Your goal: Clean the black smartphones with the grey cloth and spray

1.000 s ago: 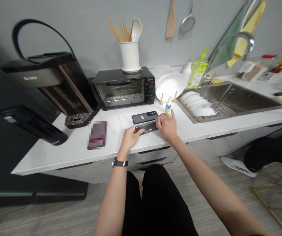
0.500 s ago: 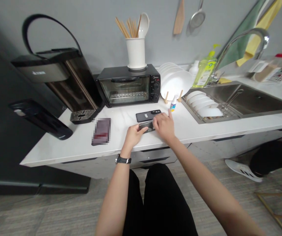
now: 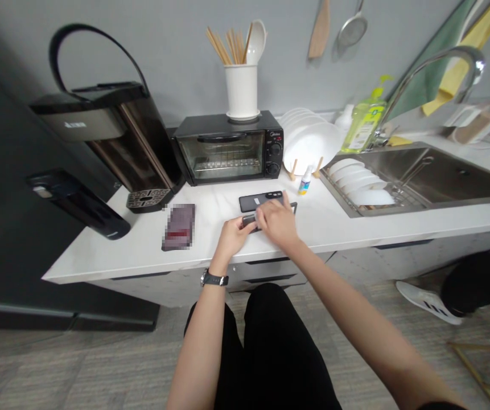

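Glossy flat phone (image 3: 248,220), both hands (image 3: 275,221) gripping

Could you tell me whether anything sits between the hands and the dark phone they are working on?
Nothing visible does: the left hand and right hand both touch the dark phone on the counter.

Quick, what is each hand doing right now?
Left hand: closed on the near end of a dark phone.
Right hand: laid over the same phone; grip cannot be told.
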The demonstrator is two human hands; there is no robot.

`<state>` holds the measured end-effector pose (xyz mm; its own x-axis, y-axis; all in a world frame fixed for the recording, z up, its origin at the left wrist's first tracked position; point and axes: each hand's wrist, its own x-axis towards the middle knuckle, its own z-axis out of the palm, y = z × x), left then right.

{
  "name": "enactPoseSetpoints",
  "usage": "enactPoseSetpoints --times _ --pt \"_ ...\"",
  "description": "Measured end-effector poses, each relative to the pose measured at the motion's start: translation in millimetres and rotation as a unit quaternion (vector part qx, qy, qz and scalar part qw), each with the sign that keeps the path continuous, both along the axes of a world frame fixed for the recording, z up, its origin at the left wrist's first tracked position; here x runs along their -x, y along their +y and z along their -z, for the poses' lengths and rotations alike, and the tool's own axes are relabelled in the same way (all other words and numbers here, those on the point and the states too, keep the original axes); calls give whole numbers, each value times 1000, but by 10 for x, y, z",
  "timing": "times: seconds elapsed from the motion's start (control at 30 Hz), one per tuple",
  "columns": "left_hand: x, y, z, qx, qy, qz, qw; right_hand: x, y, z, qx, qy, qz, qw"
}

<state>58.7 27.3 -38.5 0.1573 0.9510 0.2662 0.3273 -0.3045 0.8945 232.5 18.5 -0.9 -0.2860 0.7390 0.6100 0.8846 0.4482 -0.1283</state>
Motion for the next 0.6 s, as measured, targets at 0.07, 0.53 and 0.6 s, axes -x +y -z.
enactPoseSetpoints --times 0.07,0.53,0.6 --pt "-27 10 24 4 -3 7 1000 -380 73 11 -2 18 48 999" --pt "-14 -102 -154 -22 9 -9 1000 112 5 38 32 60 -19 997" --pt "-68 -110 -192 -32 -25 -18 999 -154 33 45 26 99 14 995"
